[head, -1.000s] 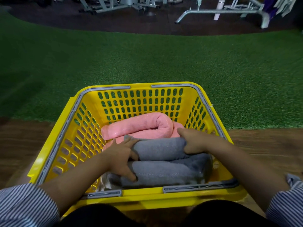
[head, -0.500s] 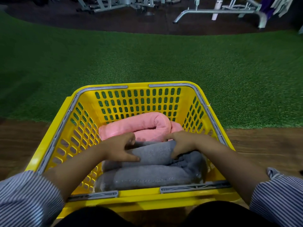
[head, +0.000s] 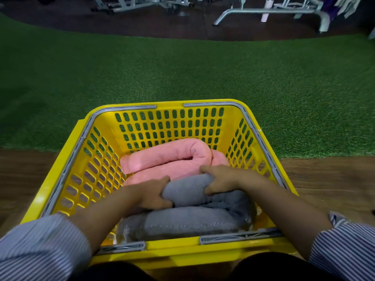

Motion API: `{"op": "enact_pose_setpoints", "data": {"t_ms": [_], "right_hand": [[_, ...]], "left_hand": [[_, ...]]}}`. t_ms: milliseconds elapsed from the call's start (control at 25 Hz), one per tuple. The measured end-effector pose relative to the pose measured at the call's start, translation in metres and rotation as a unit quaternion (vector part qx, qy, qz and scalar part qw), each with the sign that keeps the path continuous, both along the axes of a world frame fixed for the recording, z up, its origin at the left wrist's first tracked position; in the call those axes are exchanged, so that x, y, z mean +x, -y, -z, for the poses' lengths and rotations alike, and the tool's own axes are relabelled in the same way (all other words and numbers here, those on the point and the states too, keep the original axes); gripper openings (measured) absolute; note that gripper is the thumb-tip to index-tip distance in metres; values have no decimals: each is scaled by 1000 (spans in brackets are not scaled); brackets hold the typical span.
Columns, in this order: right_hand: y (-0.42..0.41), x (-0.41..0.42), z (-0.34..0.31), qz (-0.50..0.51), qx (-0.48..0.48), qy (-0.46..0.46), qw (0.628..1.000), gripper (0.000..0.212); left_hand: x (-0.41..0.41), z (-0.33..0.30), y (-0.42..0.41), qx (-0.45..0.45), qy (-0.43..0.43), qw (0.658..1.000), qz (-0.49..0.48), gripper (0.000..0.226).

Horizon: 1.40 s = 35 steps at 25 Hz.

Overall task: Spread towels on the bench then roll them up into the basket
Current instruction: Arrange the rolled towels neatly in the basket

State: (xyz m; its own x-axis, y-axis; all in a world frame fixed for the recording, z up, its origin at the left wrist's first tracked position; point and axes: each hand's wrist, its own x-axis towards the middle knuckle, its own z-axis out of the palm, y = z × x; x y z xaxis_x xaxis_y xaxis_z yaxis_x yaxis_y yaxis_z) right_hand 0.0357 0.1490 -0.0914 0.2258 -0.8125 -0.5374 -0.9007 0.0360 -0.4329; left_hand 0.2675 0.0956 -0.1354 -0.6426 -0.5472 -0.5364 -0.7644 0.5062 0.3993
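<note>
A yellow slotted basket with grey rim handles stands right in front of me on a wooden surface. Inside, a rolled pink towel lies bent double against the far wall. A rolled grey towel is folded over itself in the near half. My left hand grips the left end of the grey towel's upper fold. My right hand grips the same fold from the right, fingers curled over its top. Both forearms reach down into the basket.
Green artificial turf stretches beyond the basket. Brown wooden boards lie to either side. Grey metal gym equipment stands on dark flooring at the far edge. My striped sleeves and dark knees fill the bottom of the view.
Both hands have drawn closer together along the grey towel's upper fold, bunching it shorter and thicker. The left hand slid right; the right hand slid left. The basket and pink towel stayed put.
</note>
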Motion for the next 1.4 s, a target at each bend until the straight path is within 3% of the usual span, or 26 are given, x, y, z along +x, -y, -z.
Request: {"op": "enact_pose_setpoints", "data": {"t_ms": [160,240,320,360,400,480,640,760,880,1000,1120,1200,1400], "right_hand": [[12,0,2,-10,76,-65,995,55],[30,-13,-6,49,183,-8,982,59],[47,-25,-8,130,192,24,973,52],[55,-30,-6,139,139,-5,981,49],[62,-34,-1,132,68,-65,987,48],[71,-34,9,109,-34,-161,980,44],[83,-30,24,135,-13,-165,977,48],[96,-25,30,212,18,-55,975,69],[101,-15,37,195,-3,-37,980,75],[102,-9,50,191,-60,-64,978,68],[102,-8,55,194,-81,-73,975,52],[103,-9,52,204,-113,-58,971,43],[105,-11,52,218,-103,-48,969,43]], "left_hand": [[-5,2,12,33,65,996,-43,76],[-8,-15,30,150,101,976,-121,80],[-14,-21,42,194,97,958,-186,69],[-19,-17,47,124,76,973,-179,57],[-22,-11,52,-3,59,987,-148,48],[-31,3,58,-185,24,980,-66,53],[-41,36,65,-170,21,983,-65,76],[-45,46,68,-284,76,956,-10,75],[-41,43,68,-373,53,926,19,68],[-31,45,71,-356,27,934,-21,67],[-25,51,74,-309,82,948,-3,82],[-23,55,80,-330,126,935,29,82],[-9,60,89,-304,139,942,19,78]]}}
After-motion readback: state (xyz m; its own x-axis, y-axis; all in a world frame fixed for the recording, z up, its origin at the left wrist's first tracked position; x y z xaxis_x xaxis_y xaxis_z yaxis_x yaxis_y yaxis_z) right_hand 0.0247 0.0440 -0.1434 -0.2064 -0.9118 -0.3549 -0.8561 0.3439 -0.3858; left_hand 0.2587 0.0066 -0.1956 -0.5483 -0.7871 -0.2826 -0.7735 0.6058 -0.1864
